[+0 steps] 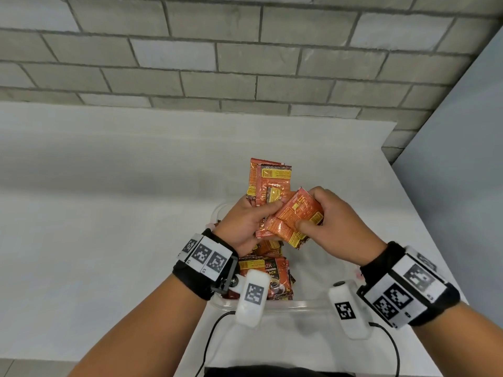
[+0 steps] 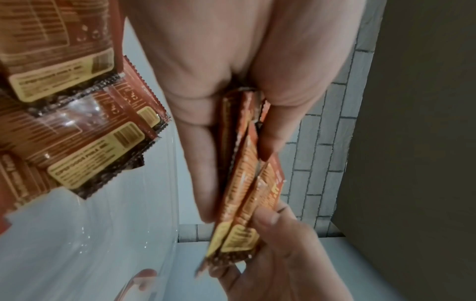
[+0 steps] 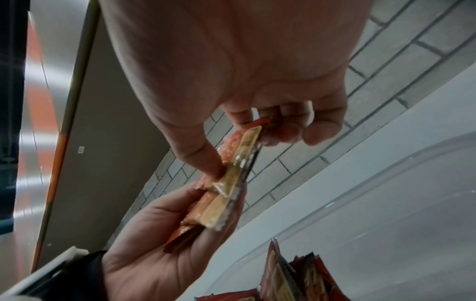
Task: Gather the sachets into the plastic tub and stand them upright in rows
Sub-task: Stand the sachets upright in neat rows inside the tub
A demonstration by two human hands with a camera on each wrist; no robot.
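Hands (image 1: 246,221), two, round one sachet bundle (image 1: 292,220) above tub (image 1: 288,304).

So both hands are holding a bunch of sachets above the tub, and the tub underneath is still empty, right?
Not quite. Both the left hand and right hand do hold the bunch of sachets above the tub, but the tub is not empty: the head view shows more sachets already lying in it, along its left side.

Orange-red sachets (image 1: 292,221) fanned above the clear plastic tub (image 1: 296,304), more lying inside it.
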